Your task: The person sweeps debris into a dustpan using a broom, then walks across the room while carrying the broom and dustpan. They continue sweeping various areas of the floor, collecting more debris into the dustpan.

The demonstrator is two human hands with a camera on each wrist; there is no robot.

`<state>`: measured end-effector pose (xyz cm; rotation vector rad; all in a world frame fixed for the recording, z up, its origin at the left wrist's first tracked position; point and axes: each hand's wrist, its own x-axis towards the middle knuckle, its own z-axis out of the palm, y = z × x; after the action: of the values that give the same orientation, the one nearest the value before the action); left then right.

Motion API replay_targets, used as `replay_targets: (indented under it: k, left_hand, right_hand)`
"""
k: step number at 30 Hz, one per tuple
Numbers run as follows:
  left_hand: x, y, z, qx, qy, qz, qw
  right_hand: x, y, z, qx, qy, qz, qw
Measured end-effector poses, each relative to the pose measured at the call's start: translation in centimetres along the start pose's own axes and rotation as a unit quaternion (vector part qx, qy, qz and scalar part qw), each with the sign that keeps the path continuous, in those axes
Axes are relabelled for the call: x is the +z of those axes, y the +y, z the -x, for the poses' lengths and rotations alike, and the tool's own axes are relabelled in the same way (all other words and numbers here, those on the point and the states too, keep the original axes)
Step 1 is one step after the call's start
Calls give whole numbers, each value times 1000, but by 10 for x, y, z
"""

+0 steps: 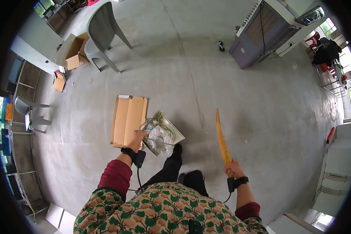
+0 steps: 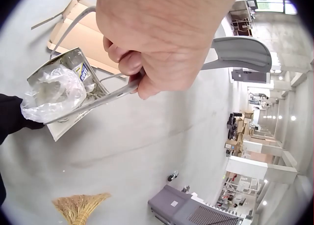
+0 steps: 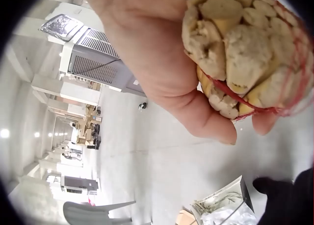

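Observation:
My left hand (image 1: 135,139) grips the grey handle (image 2: 115,93) of a dustpan (image 2: 63,128), fingers curled round it. In the pan lie a crumpled clear plastic bag (image 1: 159,137), dry grass stalks (image 1: 159,116) and a packet with a blue and yellow label (image 2: 82,71). My right hand (image 1: 236,169) holds a straw broom (image 1: 222,140) by its thick bound end, the bristles pointing forward. In the right wrist view the cut butt of the broom (image 3: 250,53) shows close up, tied with red string. The dustpan is left of the broom, in front of my feet.
An opened flat cardboard box (image 1: 129,121) lies left of the dustpan. Farther off stand a grey plastic chair (image 1: 101,31), another chair (image 1: 31,113), cardboard boxes (image 1: 77,58) and a large air cooler (image 1: 257,35). A small dark object (image 1: 220,46) sits on the concrete floor.

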<state>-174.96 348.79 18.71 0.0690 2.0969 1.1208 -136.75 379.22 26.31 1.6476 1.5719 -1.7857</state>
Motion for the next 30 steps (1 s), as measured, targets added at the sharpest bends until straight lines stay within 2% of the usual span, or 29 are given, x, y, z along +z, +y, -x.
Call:
replay_targets:
  k: [1,3,5,7,9,10,12,15,18,21,23,24,26,27,29,30]
  left_hand:
    - [3,15,-5,-8,-5,-2,1000]
    - [5,65,-18,-143,84,46,985]
    - [4,69,-44,-117,77,80,987]
    - [3,92,-60,-135,70,84,985]
    - [1,117,-79,-109,41,96,989]
    - [3,132,-82,-116,51,102,987]
    - [6,151,-82,-130,66,113,983]
    - [17,158,-125,-138,108,105,979]
    - [24,183,-160,-167,113,82,976]
    - [26,189,-192,-185,109,67,974]
    - [28,197,-209,-215,134,78,964]
    - [28,184,-222,-192,143,85,967]
    - [24,199,-229,-186,150,96,966]
    - [21,208,-231,-184,156,103,965]
    - [14,217,-243,-182,161,121,962]
    - [11,219,-252,-180,165,129,961]
  right_hand:
    - [-5,-16,-8,10,0,1,1000]
    - [-14,-50,-27,-51,25,2,998]
    - [-28,-91,-45,-75,9,2,997]
    - [-40,-143,-64,-91,14,35,995]
    - [-58,-181,-110,-35,-12,21,999]
    - [-61,-199,-130,-34,-21,30,999]
    - [-59,-216,-164,-4,-13,-28,1000]
    - [-40,-258,-241,16,3,-13,1000]
    - [6,-282,-300,19,-60,-14,998]
    - [69,-314,-283,30,-113,112,987]
    - [89,-326,-284,2,-154,156,976]
    - [83,-340,-288,-4,-151,160,975]
    - [68,-384,-265,65,-242,110,962]
    - [58,-400,-257,63,-239,114,962]
    - [31,-431,-252,-50,-254,144,955]
    - [18,-445,-260,-64,-249,151,954]
